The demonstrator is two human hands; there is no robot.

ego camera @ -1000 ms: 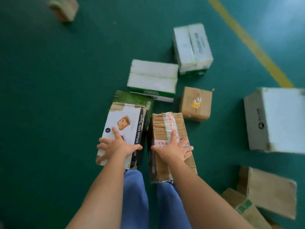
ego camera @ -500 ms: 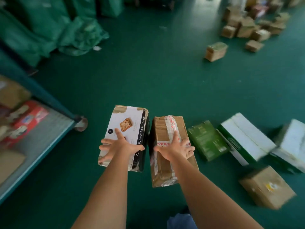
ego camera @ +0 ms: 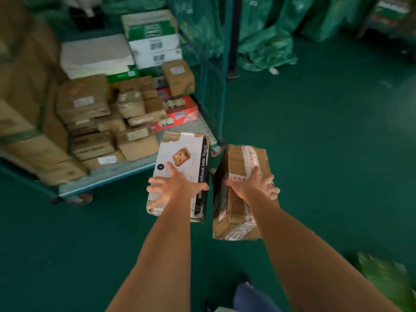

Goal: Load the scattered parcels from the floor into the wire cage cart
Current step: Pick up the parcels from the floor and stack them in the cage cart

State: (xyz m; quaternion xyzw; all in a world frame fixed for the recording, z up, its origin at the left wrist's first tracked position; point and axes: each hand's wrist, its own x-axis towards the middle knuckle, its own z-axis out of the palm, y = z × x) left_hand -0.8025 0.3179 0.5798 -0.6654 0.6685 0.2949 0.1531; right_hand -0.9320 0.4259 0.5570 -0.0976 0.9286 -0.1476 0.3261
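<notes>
Head view: at centre frame the left hand [ego camera: 174, 188] grips a white toast box [ego camera: 180, 158] and the right hand [ego camera: 253, 184] grips a taped brown parcel [ego camera: 242, 212], both carried above the floor. The wire cage cart [ego camera: 126, 171] fills the upper left, already stacked. This looks like the carrying step; next, each needs setting into a free gap on the deck.

Glossy printed card toast box [ego camera: 180, 158], taped rough brown cardboard parcel [ego camera: 238, 212], matt green floor [ego camera: 315, 154]

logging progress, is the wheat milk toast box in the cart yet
Not yet. The left hand grips the toast box in the air, short of the cart.
</notes>
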